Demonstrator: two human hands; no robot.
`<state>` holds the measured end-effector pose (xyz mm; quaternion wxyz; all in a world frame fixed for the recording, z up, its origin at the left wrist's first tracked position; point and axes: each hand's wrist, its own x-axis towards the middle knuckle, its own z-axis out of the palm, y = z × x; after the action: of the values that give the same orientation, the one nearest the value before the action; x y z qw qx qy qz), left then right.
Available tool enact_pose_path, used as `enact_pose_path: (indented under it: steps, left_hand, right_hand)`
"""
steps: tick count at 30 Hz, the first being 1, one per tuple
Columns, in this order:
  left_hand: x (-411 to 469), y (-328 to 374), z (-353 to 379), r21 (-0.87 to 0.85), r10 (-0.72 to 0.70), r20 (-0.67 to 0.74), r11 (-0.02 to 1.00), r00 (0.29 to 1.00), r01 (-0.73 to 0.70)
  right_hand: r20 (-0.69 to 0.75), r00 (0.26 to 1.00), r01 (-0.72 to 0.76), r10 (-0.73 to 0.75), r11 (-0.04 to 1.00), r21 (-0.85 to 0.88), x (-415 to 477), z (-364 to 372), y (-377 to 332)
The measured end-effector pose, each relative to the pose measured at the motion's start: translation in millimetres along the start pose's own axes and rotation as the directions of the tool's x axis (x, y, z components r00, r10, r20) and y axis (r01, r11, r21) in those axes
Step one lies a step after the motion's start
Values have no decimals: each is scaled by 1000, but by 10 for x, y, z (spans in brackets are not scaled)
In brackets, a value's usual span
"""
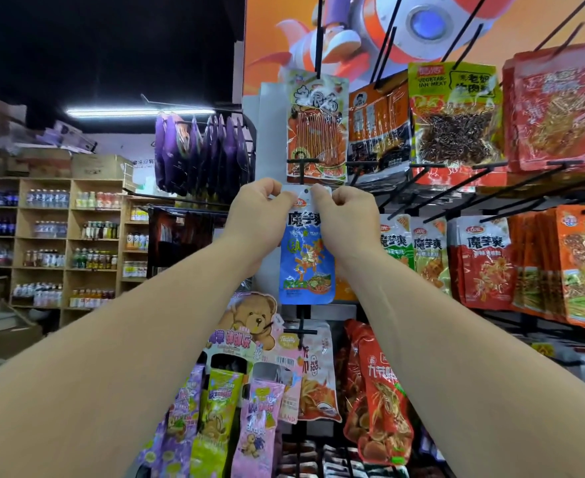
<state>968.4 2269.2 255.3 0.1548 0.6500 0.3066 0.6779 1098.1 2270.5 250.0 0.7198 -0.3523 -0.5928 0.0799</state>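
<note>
Two bare forearms rise from the lower corners of the frame and meet at its centre, where the left hand (pixel 260 215) and the right hand (pixel 348 219) both hold one blue snack packet (pixel 306 260). Each hand's fingers are curled in and pinch the packet's white top edge, the left at its left corner, the right at its right corner, and the small hang hole shows between the two thumbs. The packet hangs upright below the hands, in the middle of the frame, in front of a display rack. Just above it a black peg (pixel 303 163) crosses under an orange packet (pixel 316 129). Below, in the lower centre, hangs a teddy bear packet (pixel 249 322). To the right of centre are red packets (pixel 484 260), and at the upper right a green packet (pixel 454 115) hangs on its hook. Behind the rack, at the top, is an orange poster (pixel 266 36). Left of centre purple packets (pixel 201 153) hang in a row, and furthest back, at middle left, wooden shelves (pixel 68 208) carry rows of bottles
</note>
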Motion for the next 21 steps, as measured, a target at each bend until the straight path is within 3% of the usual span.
enact_pose_path:
  steps: [12,17,21]
  left_hand:
    - [102,-93,25,20,62,-88,998,994,-61]
    - [120,-183,50,107,124,-126,988,984,-111]
    - [132,-327,78,143,81,-116,988,990,-64]
  right_hand:
    - [11,1000,11,-11,999,-48,18,15,-25]
    - [0,1000,-1,1,993,-116,44,33,-28]
    - [66,997,-32,48,972,-233,47,25,94]
